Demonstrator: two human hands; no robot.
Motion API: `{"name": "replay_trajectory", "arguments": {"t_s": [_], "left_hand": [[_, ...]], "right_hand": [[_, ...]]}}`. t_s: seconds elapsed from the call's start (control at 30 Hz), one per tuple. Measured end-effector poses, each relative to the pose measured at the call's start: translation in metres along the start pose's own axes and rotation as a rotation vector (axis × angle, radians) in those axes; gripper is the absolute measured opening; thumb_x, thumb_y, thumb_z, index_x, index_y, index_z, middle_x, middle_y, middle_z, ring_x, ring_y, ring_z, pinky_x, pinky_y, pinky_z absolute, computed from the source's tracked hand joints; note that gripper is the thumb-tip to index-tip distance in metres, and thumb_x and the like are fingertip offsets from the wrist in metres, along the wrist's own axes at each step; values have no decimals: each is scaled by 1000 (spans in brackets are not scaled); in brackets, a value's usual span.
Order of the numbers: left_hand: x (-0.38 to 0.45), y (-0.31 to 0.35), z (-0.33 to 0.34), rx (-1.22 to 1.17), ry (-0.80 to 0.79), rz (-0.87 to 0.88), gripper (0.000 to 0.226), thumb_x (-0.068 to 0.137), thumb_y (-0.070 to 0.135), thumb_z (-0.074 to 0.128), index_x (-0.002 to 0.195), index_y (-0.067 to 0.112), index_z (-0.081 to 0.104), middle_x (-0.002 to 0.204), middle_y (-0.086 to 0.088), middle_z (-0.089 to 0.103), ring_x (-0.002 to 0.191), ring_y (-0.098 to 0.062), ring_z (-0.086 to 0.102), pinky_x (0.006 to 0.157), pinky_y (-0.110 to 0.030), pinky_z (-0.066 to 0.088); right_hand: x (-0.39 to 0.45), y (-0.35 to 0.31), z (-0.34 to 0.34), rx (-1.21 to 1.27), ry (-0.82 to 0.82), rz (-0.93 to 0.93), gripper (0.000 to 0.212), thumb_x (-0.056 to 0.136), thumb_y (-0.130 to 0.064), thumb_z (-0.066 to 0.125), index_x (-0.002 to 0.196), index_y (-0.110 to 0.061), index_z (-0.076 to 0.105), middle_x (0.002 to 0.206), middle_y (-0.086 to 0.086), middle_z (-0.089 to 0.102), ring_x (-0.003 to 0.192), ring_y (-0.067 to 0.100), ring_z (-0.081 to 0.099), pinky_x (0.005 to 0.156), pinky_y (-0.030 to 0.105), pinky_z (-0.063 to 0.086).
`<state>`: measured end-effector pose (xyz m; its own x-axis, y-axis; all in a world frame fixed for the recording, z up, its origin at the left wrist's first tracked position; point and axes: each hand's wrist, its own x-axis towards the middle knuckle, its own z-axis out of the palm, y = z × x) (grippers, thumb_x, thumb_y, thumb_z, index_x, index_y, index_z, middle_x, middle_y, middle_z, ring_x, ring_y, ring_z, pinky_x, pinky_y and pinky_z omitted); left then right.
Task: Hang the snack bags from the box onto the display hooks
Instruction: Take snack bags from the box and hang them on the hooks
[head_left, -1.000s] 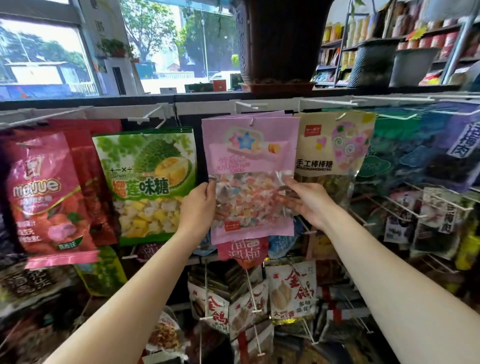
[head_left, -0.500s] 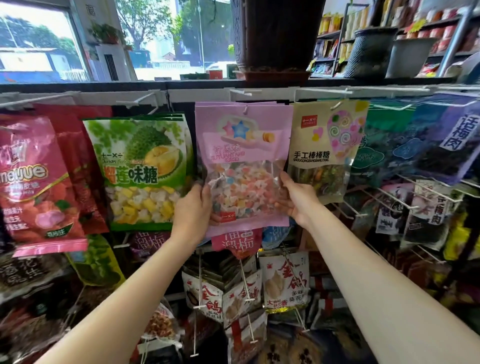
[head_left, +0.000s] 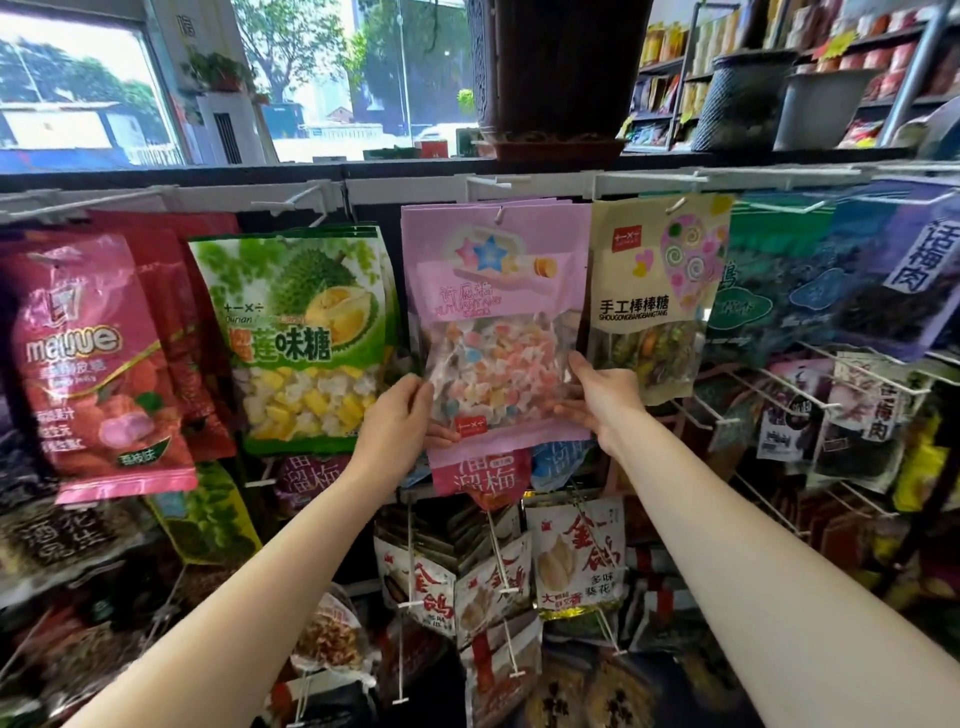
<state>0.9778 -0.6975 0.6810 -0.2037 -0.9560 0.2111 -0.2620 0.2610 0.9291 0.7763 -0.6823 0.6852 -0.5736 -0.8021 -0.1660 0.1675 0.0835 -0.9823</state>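
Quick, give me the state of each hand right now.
Left hand: closed on the lower left edge of the pink candy bag.
Right hand: closed on the same bag's lower right edge.

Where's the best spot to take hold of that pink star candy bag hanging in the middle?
Take the pink candy bag by its two lower side edges, coming from the front, as the left hand and right hand do. It hangs flat from a hook hole at the top, so the free bottom sides give control.
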Motion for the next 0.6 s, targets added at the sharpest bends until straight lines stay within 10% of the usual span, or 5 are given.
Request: {"name": "replay_trajectory", "arguments": {"t_s": [0.1,0.2,0.43,0.6], "left_hand": [[-11,-9,-2,450,55,165,19,95,17,48,110,6,45,101,-13,61,87,-28,65,73,-44,53],[-25,-20,-11,688,13,275,33,93,12,48,125,7,41,114,-9,59,97,-29,60,75,-41,49],[-37,-21,-66,737,100,413,28,90,3,48,117,1,49,102,-9,58,90,-33,61,67,-33,42],[-31,-42,-126,904,-1,486,39,83,6,42,122,0,48,119,-16,50,109,-37,49,92,-42,44]], "right_hand": [[-4,5,-1,-154,119,-93,9,87,-9,61,82,-2,60,97,23,67,77,35,66,76,48,56],[-25,-6,2,-296,284,-306,28,85,-1,54,68,-20,42,89,17,65,78,35,67,71,45,57],[-78,-31,82,-525,-371,-516,20,91,-13,58,74,-13,47,64,8,57,43,17,59,43,29,46],[-110,-11,146,-689,-359,-769,18,89,-19,60,75,-13,50,60,4,57,36,9,51,42,20,41]]}}
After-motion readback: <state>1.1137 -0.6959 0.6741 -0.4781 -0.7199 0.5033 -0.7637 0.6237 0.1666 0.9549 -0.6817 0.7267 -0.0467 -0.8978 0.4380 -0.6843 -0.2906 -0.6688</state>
